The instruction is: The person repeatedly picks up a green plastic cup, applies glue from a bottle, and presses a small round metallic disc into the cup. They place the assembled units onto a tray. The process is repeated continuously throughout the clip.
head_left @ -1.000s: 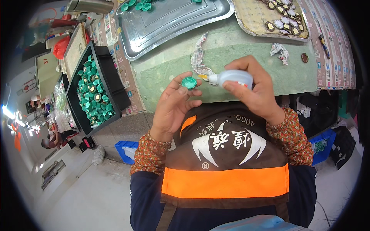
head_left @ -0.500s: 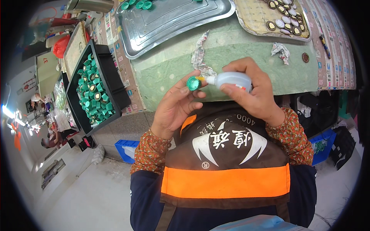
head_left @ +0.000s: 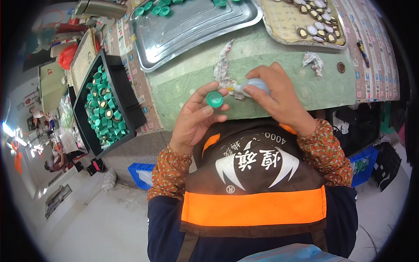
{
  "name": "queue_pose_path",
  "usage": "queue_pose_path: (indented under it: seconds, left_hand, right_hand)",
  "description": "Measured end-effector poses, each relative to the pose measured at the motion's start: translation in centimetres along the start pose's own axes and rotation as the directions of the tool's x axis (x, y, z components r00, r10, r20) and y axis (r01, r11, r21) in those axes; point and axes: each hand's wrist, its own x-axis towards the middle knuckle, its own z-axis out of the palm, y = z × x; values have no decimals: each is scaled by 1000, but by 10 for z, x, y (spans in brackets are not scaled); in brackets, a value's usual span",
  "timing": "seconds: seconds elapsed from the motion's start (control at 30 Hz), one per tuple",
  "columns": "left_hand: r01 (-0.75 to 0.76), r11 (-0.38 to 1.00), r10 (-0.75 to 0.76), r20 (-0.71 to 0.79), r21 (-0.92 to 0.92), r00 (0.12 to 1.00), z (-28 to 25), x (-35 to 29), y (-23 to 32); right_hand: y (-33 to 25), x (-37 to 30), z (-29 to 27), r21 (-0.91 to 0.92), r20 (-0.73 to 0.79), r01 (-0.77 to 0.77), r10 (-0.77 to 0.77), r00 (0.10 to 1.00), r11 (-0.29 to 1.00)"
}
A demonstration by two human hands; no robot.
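My left hand (head_left: 195,117) pinches a small green fluted cap (head_left: 214,99) by its rim, its round face turned up toward me. In my right hand (head_left: 283,97) is a pale squeeze bottle (head_left: 257,84), held with its yellowish nozzle tip aimed left at the cap, a small gap between them. My fingers hide much of the bottle. A crumpled strip of printed tissue (head_left: 221,65) lies on the green cloth (head_left: 183,89) just behind both hands.
A metal tray (head_left: 187,35) with green caps is at the back; a yellowish tray (head_left: 283,30) of dark-rimmed oval pieces stands right of it. On the left, a black crate (head_left: 80,114) holds many green caps. Crumpled tissue (head_left: 313,62), a brown disc (head_left: 341,67) and a pen (head_left: 363,54) lie right.
The bottle has drawn back a little from the cap and tilted, so less of it shows. The cap has turned in my left fingers and sits slightly lower and further left.
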Motion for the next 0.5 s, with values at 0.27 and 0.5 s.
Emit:
queue_pose_path:
  seconds: [0.27, 0.5]
  left_hand:
    - [-40, 999, 41, -37, 34, 998, 4, 0, 7]
    - [-40, 997, 42, -33, 66, 999, 10, 9, 9]
  right_hand:
    - [12, 19, -19, -416, -215, 111, -216, 952, 902]
    - [83, 81, -107, -750, -379, -204, -156, 912, 630]
